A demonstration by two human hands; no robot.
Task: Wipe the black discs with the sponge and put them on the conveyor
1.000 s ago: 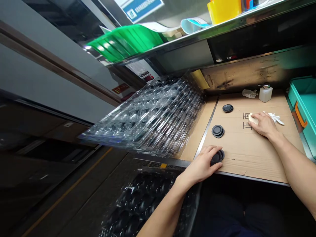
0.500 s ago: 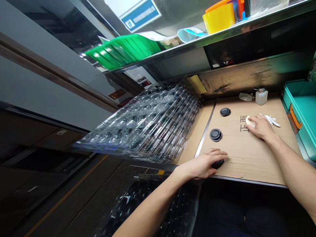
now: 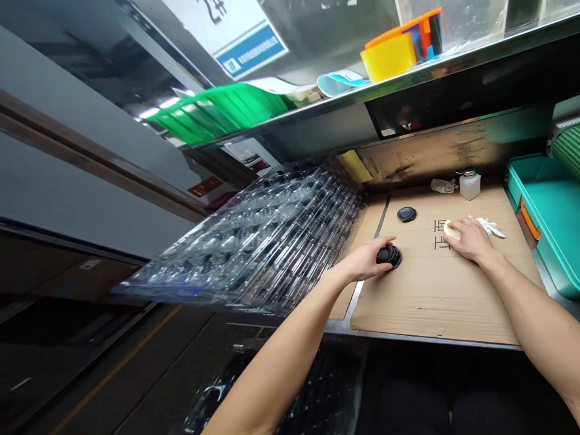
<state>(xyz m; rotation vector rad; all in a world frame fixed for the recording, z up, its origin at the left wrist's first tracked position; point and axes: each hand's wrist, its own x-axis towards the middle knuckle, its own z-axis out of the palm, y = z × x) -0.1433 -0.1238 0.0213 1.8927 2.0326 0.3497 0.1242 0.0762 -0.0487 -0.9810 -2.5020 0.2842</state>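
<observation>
My left hand [image 3: 365, 261] is closed round a black round rubber part [image 3: 388, 255] in the middle of the cardboard sheet [image 3: 430, 296]; whether a second part lies under it I cannot tell. Farther back a separate black round part [image 3: 406, 214] lies flat on the cardboard. My right hand [image 3: 470, 239] rests on the cardboard to the right, fingers curled over a pale rounded pad [image 3: 449, 229]. A white cloth [image 3: 490, 225] lies just behind that hand.
A stack of clear blister trays [image 3: 263, 241] slants over the bench's left side. A small white bottle [image 3: 469, 184] stands at the back, a teal bin [image 3: 546, 211] at the right. Green trays [image 3: 226, 109] and a yellow box [image 3: 388, 57] sit on the shelf above.
My left hand lifted the black part from the cardboard's near edge and carried it back to where the middle part lay. My right hand stayed on the pale pad.
</observation>
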